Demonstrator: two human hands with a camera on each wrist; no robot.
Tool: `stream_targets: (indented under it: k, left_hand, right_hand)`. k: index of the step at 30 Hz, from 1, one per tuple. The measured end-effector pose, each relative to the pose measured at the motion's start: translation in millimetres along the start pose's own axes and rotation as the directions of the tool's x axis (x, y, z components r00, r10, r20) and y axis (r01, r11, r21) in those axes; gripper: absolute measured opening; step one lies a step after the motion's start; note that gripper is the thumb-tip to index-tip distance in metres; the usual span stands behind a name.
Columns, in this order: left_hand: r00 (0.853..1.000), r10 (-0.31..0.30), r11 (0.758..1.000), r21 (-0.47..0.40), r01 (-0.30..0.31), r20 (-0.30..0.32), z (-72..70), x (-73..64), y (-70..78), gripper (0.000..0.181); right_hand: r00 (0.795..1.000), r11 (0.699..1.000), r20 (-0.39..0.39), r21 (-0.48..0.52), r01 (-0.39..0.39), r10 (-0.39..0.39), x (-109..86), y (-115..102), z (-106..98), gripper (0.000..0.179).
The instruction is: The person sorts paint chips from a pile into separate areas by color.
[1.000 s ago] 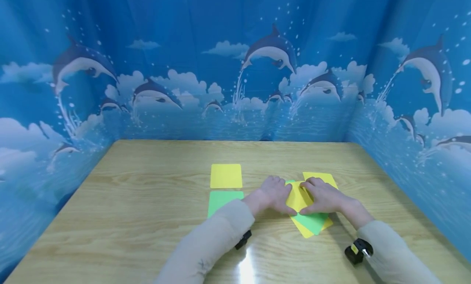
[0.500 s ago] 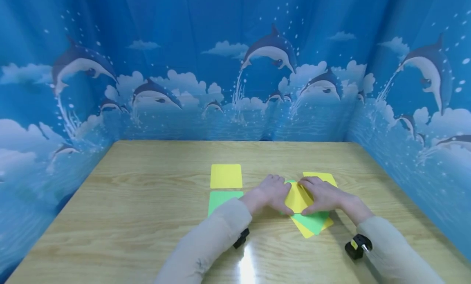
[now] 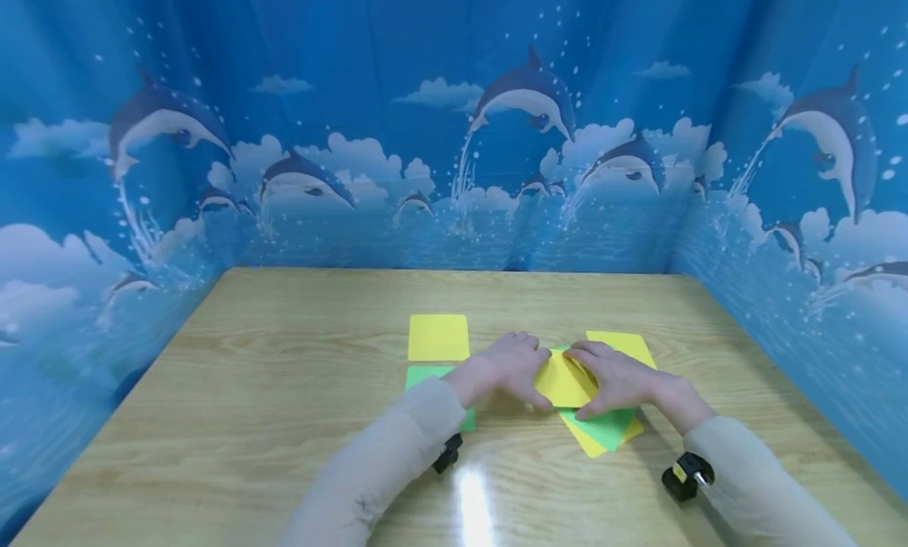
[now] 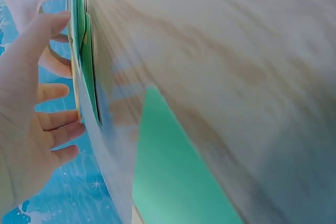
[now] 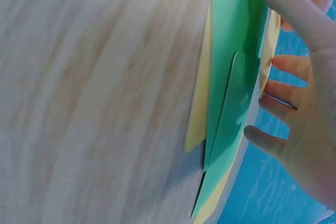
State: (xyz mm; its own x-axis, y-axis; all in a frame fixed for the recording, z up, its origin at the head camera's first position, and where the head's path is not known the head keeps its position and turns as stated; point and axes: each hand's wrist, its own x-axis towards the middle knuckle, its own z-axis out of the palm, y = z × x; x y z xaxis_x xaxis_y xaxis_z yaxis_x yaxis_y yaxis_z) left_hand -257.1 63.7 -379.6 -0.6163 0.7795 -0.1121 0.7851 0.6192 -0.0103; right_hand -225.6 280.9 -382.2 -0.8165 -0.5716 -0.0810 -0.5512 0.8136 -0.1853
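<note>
In the head view, a square yellow card (image 3: 560,381) spans the gap between my hands, with a bend near its right side. My left hand (image 3: 512,370) holds its left edge between thumb and fingers; my right hand (image 3: 615,376) grips the right side. Overlapping green cards (image 3: 606,430) lie beneath it, and a corner of another yellow card (image 3: 591,446) sticks out below them. One more yellow card (image 3: 627,344) shows behind the right hand. From the right wrist view, the thumb sits by the green cards (image 5: 226,87) with the fingers spread behind.
Left of the pile, a yellow card (image 3: 438,338) lies flat on the wooden table (image 3: 284,405). Just in front of it is a green card (image 3: 423,375), partly covered by the left forearm. A blue dolphin curtain (image 3: 397,137) encloses the back and sides.
Both hands have shifted slightly left, carrying the top yellow card leftward over the pile. More of the cards underneath shows on the right. The left forearm covers more of the separate green card.
</note>
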Motion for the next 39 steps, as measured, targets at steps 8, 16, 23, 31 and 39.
stream_targets:
  k: [8, 16, 23, 31, 39]
  left_hand:
    - [1.0, 0.015, 0.999, 0.04, -0.014, -0.019, -1.9, -18.8, -12.9, 0.085]
    - [0.999, -0.004, 0.999, 0.048, 0.006, -0.047, -0.3, -40.1, -24.6, 0.086]
    - [0.997, -0.019, 1.0, 0.019, 0.02, -0.071, -4.6, -56.9, -39.1, 0.084]
    - [0.993, -0.013, 1.0, 0.002, 0.013, -0.119, -12.6, -75.8, -59.4, 0.082]
    - [0.985, -0.081, 0.997, -0.018, 0.079, -0.153, -9.0, -89.6, -82.7, 0.08]
  right_hand:
    - [0.996, 0.998, -0.061, -0.038, 0.057, -0.059, 8.9, -16, -1, 0.088]
    - [0.993, 0.994, -0.061, -0.045, 0.095, -0.098, 24.0, -34, 0, 0.089]
    - [0.991, 0.991, -0.041, -0.04, 0.126, -0.128, 37.3, -47, -6, 0.089]
    - [0.987, 0.987, -0.063, -0.066, 0.144, -0.148, 57.8, -58, -11, 0.089]
    - [0.982, 0.985, -0.093, -0.062, 0.159, -0.165, 88.8, -72, -17, 0.09]
